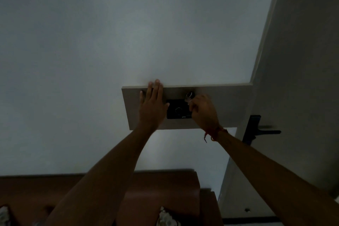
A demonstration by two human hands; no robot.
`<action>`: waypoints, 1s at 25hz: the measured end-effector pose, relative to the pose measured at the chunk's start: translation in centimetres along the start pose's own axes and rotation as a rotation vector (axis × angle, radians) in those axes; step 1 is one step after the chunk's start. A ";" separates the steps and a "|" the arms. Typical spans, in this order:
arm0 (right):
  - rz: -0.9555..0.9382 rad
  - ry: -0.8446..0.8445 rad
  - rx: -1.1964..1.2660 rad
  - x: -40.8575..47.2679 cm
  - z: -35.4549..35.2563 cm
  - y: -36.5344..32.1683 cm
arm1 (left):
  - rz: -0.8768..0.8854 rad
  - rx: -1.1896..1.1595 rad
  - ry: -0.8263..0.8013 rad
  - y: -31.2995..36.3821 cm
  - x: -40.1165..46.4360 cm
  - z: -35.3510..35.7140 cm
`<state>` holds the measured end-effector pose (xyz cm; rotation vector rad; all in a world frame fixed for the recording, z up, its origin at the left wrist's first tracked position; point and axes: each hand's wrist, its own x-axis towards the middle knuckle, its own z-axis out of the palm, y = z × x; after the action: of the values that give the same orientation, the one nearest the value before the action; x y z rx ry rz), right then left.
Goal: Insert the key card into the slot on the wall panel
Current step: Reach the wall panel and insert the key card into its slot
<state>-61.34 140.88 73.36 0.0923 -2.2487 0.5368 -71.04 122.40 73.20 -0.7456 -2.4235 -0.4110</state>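
A grey rectangular wall panel [229, 104] is fixed to the pale wall, with a black unit [177, 111] bearing a round dial at its middle. My left hand [152, 104] lies flat and open on the panel's left part, fingers reaching its top edge. My right hand [202, 110] is closed at the black unit's right side, pinching a small shiny thing [189, 97] with a ring on top, held against the panel. In the dim light I cannot make out a card or the slot. A red thread is tied around my right wrist.
A door [300, 79] stands to the right, with a dark lever handle [264, 131] just beyond the panel's right end. Below, a brown wooden headboard or furniture top [165, 185] runs along the wall. The room is dark.
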 end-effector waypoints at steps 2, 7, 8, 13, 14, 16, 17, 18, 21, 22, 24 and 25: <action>0.137 0.110 0.033 -0.2 -0.1 1.0 | -0.001 0.007 0.002 0.0 0.0 0.1; 0.177 0.143 0.026 1.8 -0.8 2.0 | 0.009 0.013 0.006 -0.1 0.1 0.2; 0.155 0.109 0.014 2.3 -0.8 1.9 | 0.006 0.013 0.005 -0.1 0.1 0.2; 0.024 -0.034 -0.075 3.7 -0.6 1.8 | 0.016 0.021 -0.001 -0.2 0.0 0.3; -0.001 -0.047 -0.102 3.8 -0.6 1.8 | 0.021 0.023 0.006 -0.3 0.0 0.4; -0.052 -0.070 -0.159 3.9 -0.6 1.6 | 0.021 0.022 0.019 -0.3 -0.1 0.5; -0.075 -0.084 -0.189 4.0 -0.6 1.5 | 0.017 0.021 0.023 -0.2 -0.1 0.6; -0.094 -0.092 -0.213 4.1 -0.6 1.3 | 0.015 0.018 0.027 -0.1 -0.1 0.7; -0.119 -0.101 -0.284 4.2 -0.5 1.1 | 0.010 0.033 0.050 0.0 -0.1 1.0; -0.126 -0.103 -0.298 4.1 -0.3 1.2 | 0.007 0.038 0.058 -0.1 -0.1 1.2; -0.109 -0.110 -0.296 4.0 -0.1 0.9 | 0.007 0.051 0.069 -0.3 -0.1 1.7; -0.096 -0.117 -0.285 3.9 0.0 0.9 | 0.000 0.058 0.073 -0.2 -0.1 1.7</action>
<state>-64.18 142.09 75.88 0.0867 -2.3968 0.1596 -71.82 122.93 71.73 -0.6942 -2.3570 -0.3600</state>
